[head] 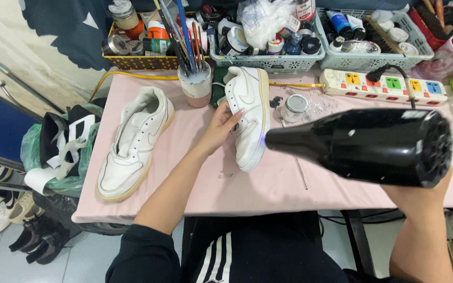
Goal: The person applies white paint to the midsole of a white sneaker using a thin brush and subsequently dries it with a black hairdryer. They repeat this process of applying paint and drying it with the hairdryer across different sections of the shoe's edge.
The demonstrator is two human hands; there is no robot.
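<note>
The left hand (221,123) pinches the tipped white sneaker (250,118) mid-counter (268,183); the right hand (420,191), wrapped around a black hair dryer (363,144), aims its nozzle at it, so drying looks under way; the second sneaker (135,141) lies flat near the left edge, seemingly waiting.

We sit at a pink tabletop (268,188) against a pale wall (6,47), grey tiled floor (87,257) below us.

bright even indoor light, soft faint shadows under the shoes, glossy highlights on the black hair dryer (365,144), which looks oversized up close, mild wide-angle stretch at the edges, mostly sharp
</note>
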